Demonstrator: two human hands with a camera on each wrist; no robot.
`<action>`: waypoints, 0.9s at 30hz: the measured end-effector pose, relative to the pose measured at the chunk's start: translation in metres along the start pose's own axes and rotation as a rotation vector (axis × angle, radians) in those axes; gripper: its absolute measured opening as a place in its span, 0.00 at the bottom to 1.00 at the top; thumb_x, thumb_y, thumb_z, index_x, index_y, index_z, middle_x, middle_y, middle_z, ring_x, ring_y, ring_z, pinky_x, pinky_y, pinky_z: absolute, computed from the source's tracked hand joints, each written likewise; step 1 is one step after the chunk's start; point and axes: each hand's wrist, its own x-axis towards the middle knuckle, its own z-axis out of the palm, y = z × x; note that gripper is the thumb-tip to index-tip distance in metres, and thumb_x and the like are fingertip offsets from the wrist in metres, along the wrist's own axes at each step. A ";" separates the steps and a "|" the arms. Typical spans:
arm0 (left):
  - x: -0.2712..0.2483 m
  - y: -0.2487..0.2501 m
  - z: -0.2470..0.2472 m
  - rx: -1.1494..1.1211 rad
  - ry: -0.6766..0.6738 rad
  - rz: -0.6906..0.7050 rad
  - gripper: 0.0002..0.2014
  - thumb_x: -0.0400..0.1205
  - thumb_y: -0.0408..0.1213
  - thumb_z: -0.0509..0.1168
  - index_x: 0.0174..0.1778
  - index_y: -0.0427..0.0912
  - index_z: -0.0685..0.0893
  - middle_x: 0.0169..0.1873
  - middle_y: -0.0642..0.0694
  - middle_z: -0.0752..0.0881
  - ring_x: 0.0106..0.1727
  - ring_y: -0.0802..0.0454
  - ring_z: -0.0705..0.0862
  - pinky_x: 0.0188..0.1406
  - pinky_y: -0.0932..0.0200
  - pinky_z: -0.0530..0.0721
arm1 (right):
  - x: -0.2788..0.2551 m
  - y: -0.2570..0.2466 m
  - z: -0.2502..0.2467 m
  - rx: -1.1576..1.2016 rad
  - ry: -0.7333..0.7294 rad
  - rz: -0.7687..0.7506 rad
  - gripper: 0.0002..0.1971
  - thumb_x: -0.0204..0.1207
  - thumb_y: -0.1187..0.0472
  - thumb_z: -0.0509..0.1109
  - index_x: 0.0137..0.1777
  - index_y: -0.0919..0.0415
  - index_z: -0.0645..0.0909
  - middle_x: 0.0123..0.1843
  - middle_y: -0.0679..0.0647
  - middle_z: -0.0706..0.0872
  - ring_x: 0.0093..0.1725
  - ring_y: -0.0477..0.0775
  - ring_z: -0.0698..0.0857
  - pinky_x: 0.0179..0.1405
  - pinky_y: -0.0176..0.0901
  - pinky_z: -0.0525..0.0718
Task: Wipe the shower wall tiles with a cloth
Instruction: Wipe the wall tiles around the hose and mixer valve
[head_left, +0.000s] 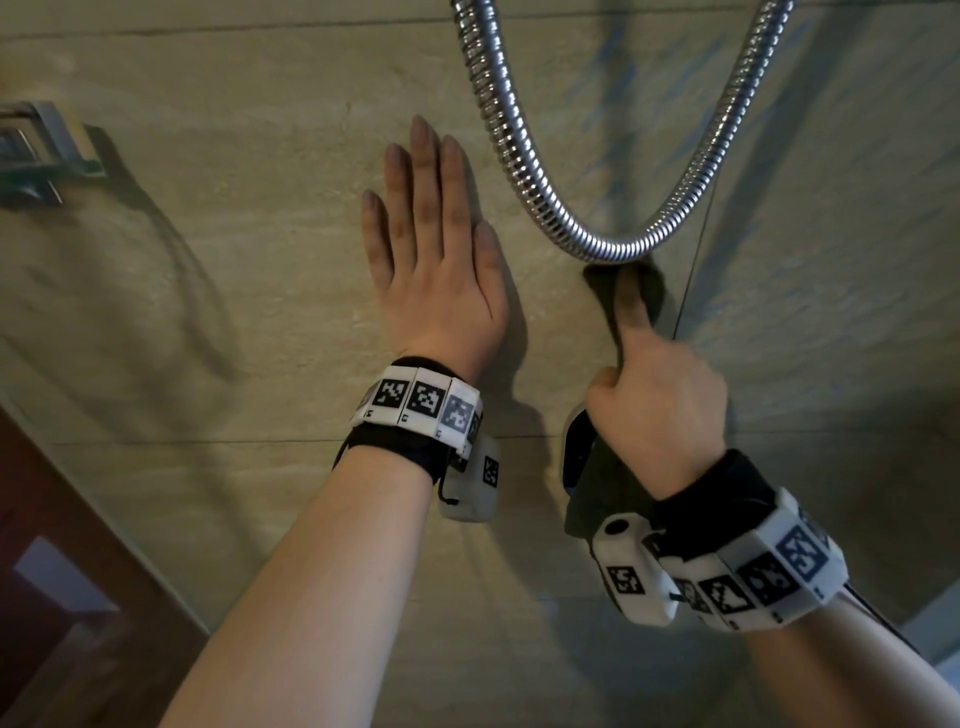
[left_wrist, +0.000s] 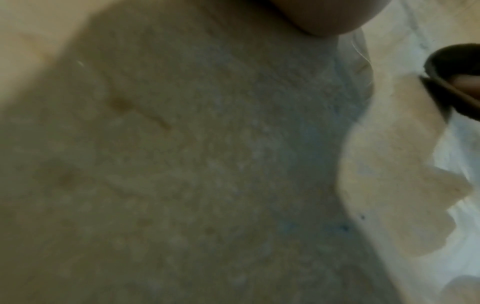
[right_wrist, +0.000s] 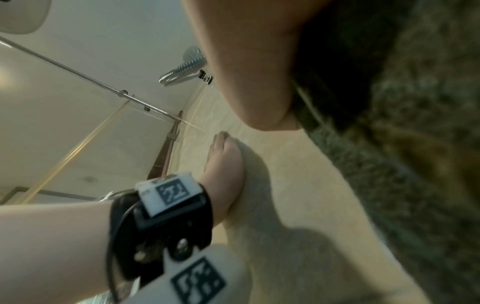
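Left hand (head_left: 436, 254) is flat on the wall tiles (head_left: 249, 270), all fingers (head_left: 423, 171) stretched straight and close together, palm pressed to the beige stone-look surface. It holds nothing.

Right hand (head_left: 657, 400) sits lower and to the right, curled round a dark cloth (head_left: 631, 296). The forefinger points up along the cloth and pushes it against the tile, while the other fingers and the thumb are folded tight around the bunched part. The top of the cloth reaches just under the bottom of the shower hose (head_left: 602, 244), a ribbed metal loop hanging down from above; cloth and hose look to be touching or very nearly, hard to say which.

From the right wrist camera the cloth (right_wrist: 415, 164) fills the right side, a mottled dark green fabric lying against the pale tile (right_wrist: 298, 185), with the left hand (right_wrist: 226, 164) beyond it, edge-on to the wall.

The left wrist view is blurred: mostly shaded tile (left_wrist: 182, 164), and the dark cloth (left_wrist: 457, 67) peeking in at the right edge.

Both wrists wear black straps with white marker blocks. A metal fitting (head_left: 36, 150) juts from the wall at far left.
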 end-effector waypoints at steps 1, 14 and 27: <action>0.000 0.000 0.000 -0.006 0.005 0.009 0.27 0.87 0.38 0.51 0.80 0.29 0.61 0.79 0.31 0.66 0.80 0.38 0.56 0.81 0.50 0.38 | -0.002 -0.002 0.005 -0.005 -0.007 -0.033 0.42 0.73 0.60 0.62 0.84 0.46 0.43 0.38 0.54 0.73 0.44 0.64 0.83 0.39 0.49 0.75; 0.019 -0.006 -0.005 -0.015 -0.026 0.058 0.27 0.87 0.38 0.53 0.82 0.33 0.58 0.81 0.34 0.62 0.81 0.43 0.51 0.80 0.55 0.35 | 0.029 0.004 -0.031 -0.020 0.146 -0.067 0.14 0.76 0.60 0.64 0.61 0.59 0.74 0.31 0.50 0.67 0.36 0.61 0.76 0.36 0.44 0.67; 0.018 -0.005 -0.005 0.010 0.001 0.051 0.27 0.86 0.39 0.51 0.81 0.31 0.61 0.80 0.32 0.65 0.80 0.42 0.53 0.81 0.55 0.36 | 0.028 -0.006 -0.026 0.032 0.134 -0.040 0.13 0.74 0.61 0.63 0.59 0.58 0.74 0.37 0.55 0.69 0.48 0.69 0.83 0.39 0.46 0.69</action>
